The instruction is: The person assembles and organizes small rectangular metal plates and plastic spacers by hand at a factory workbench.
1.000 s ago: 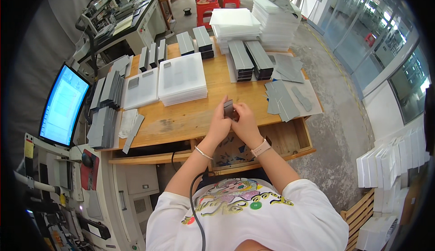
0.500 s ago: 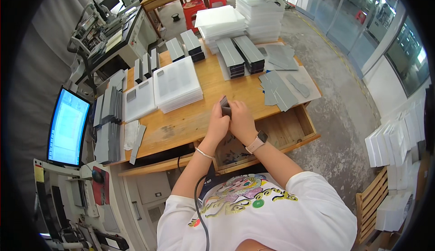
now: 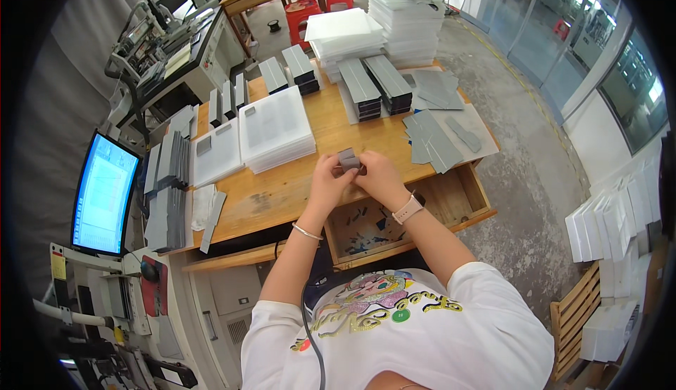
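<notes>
Both hands meet over the front of the wooden table (image 3: 271, 200), around a small grey rectangular piece (image 3: 348, 158) of thin sheet. My left hand (image 3: 329, 178) pinches it from the left with closed fingers. On the other side, my right hand (image 3: 379, 176) grips its right edge between thumb and fingers. A line or fold crosses the piece; I cannot tell whether it is one layer or more. Below the hands, an open drawer (image 3: 451, 210) holds several small dark and blue scraps (image 3: 366, 228).
Clear plastic sheets (image 3: 274, 133) are stacked left of centre, with grey strip stacks (image 3: 166, 217) at the left edge. Banded grey stacks (image 3: 360, 87) stand behind the hands. Irregular grey sheets (image 3: 433, 140) lie right. A monitor (image 3: 105, 193) glows at left; a cable (image 3: 310, 319) hangs by my body.
My hands have moved slightly apart and turned, so the grey piece now shows its flat face. My left hand went left and the right wrist shifted right, uncovering more drawer scraps.
</notes>
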`<act>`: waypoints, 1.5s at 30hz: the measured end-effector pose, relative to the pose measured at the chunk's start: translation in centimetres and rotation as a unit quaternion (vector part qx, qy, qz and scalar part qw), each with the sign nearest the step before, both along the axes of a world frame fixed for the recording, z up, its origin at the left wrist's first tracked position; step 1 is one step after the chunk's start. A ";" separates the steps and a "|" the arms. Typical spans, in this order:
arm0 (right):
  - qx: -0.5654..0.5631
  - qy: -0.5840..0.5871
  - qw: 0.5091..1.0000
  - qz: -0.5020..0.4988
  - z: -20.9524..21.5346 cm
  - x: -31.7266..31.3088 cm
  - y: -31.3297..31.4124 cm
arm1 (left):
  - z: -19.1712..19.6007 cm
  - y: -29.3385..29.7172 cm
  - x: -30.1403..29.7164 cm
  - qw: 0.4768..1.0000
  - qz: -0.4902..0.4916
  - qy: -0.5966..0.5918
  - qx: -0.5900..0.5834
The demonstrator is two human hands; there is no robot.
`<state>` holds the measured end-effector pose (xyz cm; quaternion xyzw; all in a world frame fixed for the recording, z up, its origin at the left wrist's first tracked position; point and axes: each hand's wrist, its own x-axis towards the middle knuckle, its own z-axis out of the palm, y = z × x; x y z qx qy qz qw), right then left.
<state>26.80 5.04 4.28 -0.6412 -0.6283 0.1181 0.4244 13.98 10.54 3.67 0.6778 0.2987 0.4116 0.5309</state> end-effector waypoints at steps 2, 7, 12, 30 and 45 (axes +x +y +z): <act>-0.013 -0.003 1.000 0.010 0.4 0.3 0.0 | 0.4 0.3 -0.2 0.998 0.012 0.039 0.040; -0.042 0.037 0.997 0.044 1.3 0.7 -0.3 | 0.9 0.2 -0.4 0.997 0.009 0.051 0.061; 0.033 0.020 0.999 -0.008 0.9 -0.2 -1.1 | 0.4 -0.8 -0.2 0.991 0.084 0.080 0.071; 0.091 -0.078 0.984 -0.134 0.0 -2.7 -1.8 | 0.4 -1.9 0.7 0.962 0.150 0.109 0.200; 0.098 -0.093 0.984 -0.119 0.1 -2.4 -2.0 | 0.8 -2.9 1.1 0.962 0.171 0.130 0.171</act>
